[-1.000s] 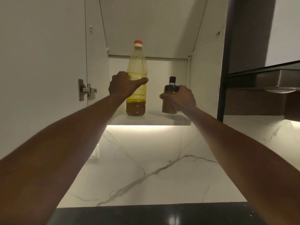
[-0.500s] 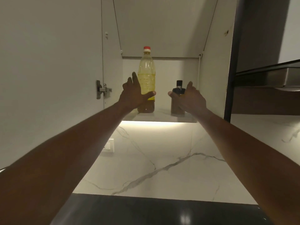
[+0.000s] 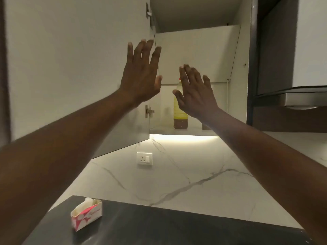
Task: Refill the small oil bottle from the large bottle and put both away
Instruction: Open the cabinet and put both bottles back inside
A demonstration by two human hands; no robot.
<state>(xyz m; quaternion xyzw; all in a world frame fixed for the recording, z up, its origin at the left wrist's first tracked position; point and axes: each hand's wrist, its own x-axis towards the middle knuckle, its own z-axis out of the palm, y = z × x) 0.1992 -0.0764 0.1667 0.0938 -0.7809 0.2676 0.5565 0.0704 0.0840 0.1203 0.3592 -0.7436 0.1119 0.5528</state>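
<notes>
White cabinet door [image 3: 74,68] hangs open at left in the head view, the only view given, with hinge [image 3: 149,111] showing at its inner edge. Left hand [image 3: 141,75] is raised, fingers spread wide, empty, near the door's free edge; I cannot tell if it touches the door. Right hand [image 3: 195,92] is also splayed wide and empty, up in front of the cabinet opening. Big bottle [image 3: 180,110] stands upright on the shelf [image 3: 162,129], yellow oil above a dark bottom layer, red cap just visible. Small bottle [image 3: 205,126] is nearly all hidden behind the right wrist; only a dark sliver shows on the shelf, right of the big one. Both look put away, so the step in hand is likely closing up. To do it well: draw the right hand clear of the opening first, push the door flat-palmed near its free edge, swing it steadily so the bottles are not jarred. Below, a small red-white carton [image 3: 86,215] sits on the dark tabletop [image 3: 177,230], with a socket [image 3: 144,158] on the marble wall.
</notes>
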